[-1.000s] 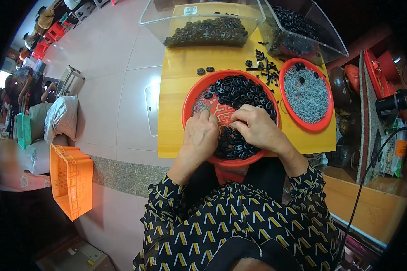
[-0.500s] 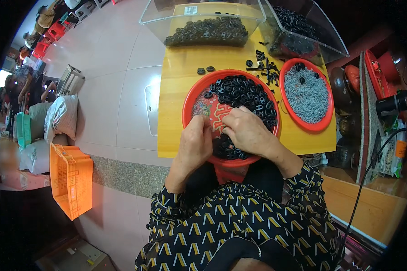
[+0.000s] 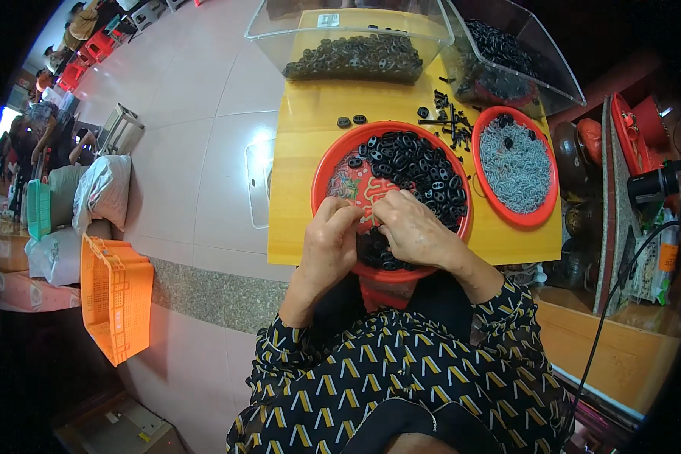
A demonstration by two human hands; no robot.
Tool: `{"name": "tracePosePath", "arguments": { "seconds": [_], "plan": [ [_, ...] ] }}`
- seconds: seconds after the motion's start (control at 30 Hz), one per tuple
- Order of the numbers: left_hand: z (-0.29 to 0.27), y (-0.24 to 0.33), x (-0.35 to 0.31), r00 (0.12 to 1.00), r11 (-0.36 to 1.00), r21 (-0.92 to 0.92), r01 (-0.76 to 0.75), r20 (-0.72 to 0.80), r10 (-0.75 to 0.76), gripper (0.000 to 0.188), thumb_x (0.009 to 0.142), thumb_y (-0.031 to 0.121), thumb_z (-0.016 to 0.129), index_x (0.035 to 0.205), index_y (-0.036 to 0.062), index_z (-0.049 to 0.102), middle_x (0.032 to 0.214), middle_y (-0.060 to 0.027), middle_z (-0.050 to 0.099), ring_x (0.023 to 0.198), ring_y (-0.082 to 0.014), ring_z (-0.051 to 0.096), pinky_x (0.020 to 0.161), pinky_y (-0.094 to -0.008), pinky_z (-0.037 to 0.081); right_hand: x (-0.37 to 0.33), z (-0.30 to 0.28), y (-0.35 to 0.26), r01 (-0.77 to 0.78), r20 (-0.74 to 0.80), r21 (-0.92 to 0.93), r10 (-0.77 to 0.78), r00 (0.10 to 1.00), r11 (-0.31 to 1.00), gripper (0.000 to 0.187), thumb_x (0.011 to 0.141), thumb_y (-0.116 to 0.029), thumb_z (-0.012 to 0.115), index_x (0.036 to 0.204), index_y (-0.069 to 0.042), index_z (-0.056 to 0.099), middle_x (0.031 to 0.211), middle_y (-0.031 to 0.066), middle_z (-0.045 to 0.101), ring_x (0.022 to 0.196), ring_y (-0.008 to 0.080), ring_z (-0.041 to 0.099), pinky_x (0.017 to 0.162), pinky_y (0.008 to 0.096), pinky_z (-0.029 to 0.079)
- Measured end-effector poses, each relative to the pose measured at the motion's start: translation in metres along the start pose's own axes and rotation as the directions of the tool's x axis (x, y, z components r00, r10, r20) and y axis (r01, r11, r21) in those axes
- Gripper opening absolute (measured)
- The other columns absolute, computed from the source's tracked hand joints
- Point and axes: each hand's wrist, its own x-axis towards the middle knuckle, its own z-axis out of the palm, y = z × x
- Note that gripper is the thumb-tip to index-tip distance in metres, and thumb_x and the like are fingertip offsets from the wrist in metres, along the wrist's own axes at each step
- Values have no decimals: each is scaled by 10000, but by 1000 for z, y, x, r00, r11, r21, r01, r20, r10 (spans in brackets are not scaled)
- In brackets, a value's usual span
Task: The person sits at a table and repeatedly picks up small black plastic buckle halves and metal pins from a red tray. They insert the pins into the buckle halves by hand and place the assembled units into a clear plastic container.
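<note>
A round red tray [image 3: 386,126] sits at the table's near edge, holding many black oval two-holed plastic pieces [image 3: 424,163]. At its left lies a small heap of thin silvery bits [image 3: 343,187], too small to make out clearly. Over the bare patterned part of the tray, my left hand [image 3: 328,240] is closed in a pinch, thumb and forefinger pointing at the other hand. My right hand [image 3: 416,231] is likewise closed, fingertips bent down close to the left ones. Whatever sits between the fingers is hidden.
Right of the tray, a red plate [image 3: 556,181] holds small grey screw-like parts [image 3: 516,166]. Loose black screws [image 3: 454,125] lie behind on the yellow table [image 3: 295,151]. Two clear bins [image 3: 356,60] [image 3: 507,57] of black parts stand at the back. An orange crate [image 3: 117,299] stands left.
The whole view has shifted slightly. Both hands stay pinched over the same part of the tray, with the left fingers a little changed in pose.
</note>
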Motion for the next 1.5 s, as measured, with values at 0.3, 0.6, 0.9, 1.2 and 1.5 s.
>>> {"name": "tracePosePath", "arguments": {
  "seconds": [0.3,0.6,0.9,1.2,1.5],
  "plan": [
    [1,9,-1,986,951,-264,163,86,-145,106,716,-75,577,801,-16,556,727,-97,543,671,-181,561,577,-256,442,-6,-21,5,-216,48,650,244,968,728,90,736,-41,570,747,-3,489,674,61,489,636,144,482,592,285,402],
    [8,10,-9,835,305,-826,474,312,-454,106,791,8,567,896,-7,572,812,-99,597,693,-148,576,596,-240,463,-14,-28,-7,-269,125,891,373,919,366,40,822,-30,513,808,-17,478,716,7,506,651,60,512,568,197,435],
    [12,4,-13,839,83,-908,410,341,-424,100,796,-1,555,895,4,567,801,-88,597,686,-158,582,611,-241,467,-25,-15,-22,-104,-40,924,362,931,369,94,794,32,525,876,4,489,788,19,515,693,67,524,615,199,452],
    [14,12,-14,824,74,-935,346,265,-500,163,770,-29,579,927,11,571,808,-79,600,698,-162,592,627,-248,483,-25,-4,-34,-36,-182,887,420,889,461,66,781,10,541,844,4,523,740,19,568,654,52,548,557,206,447],
    [15,16,-16,847,191,-927,323,194,-495,165,760,-46,584,921,-13,569,833,-93,607,726,-157,598,661,-254,501,-26,-3,-34,-66,-220,813,411,885,578,74,751,-1,569,812,8,528,689,49,569,600,65,548,518,234,444]
  ]
}}
